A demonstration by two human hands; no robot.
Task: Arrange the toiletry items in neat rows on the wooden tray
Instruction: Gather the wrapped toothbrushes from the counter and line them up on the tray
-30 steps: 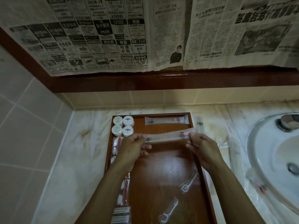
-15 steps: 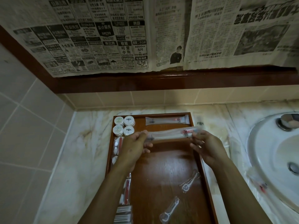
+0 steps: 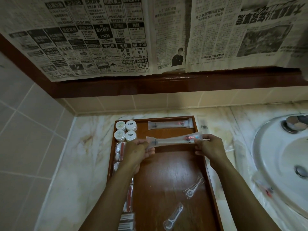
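Note:
A long clear toothbrush packet [image 3: 173, 140] stretches across the upper part of the wooden tray [image 3: 168, 170]. My left hand [image 3: 138, 151] pinches its left end and my right hand [image 3: 208, 146] pinches its right end. Behind it a second toothbrush packet [image 3: 170, 125] lies along the tray's back edge. Several white round jars [image 3: 126, 130] fill the back left corner. Red-and-white sachets [image 3: 120, 150] run down the left edge, partly hidden by my left arm. Two wrapped floss picks [image 3: 194, 187] [image 3: 173, 215] lie at the front right.
The tray sits on a marble counter [image 3: 86, 164] in a tiled corner. A white sink [image 3: 281, 164] with a chrome tap [image 3: 293, 124] lies to the right. Clear wrapped packets [image 3: 265, 189] rest on the sink rim. Newspaper [image 3: 150, 35] covers the wall above a dark wooden ledge.
Both hands have kept hold of the packet's ends and shifted it slightly, levelling it just below the back packet; the right hand has moved a little outward.

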